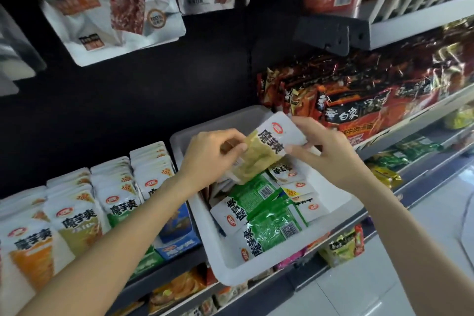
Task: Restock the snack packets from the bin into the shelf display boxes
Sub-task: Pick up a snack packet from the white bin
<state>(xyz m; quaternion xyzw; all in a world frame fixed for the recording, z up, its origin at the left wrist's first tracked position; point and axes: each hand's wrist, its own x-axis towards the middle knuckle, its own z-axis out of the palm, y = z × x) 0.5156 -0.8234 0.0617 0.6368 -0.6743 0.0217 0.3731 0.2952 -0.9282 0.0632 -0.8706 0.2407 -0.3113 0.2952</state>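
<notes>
Store shelf (289,279), black back wall. White bin (230,264) on it, green packets (272,228) inside. Above bin, both hands pinch one yellow-white packet (266,146): left hand (210,159) at 9 o'clock, right hand (325,151) at 3. Display boxes (84,213) at 9 o'clock.

Grey bin (225,261) holds green-and-white packets (266,233).
</notes>
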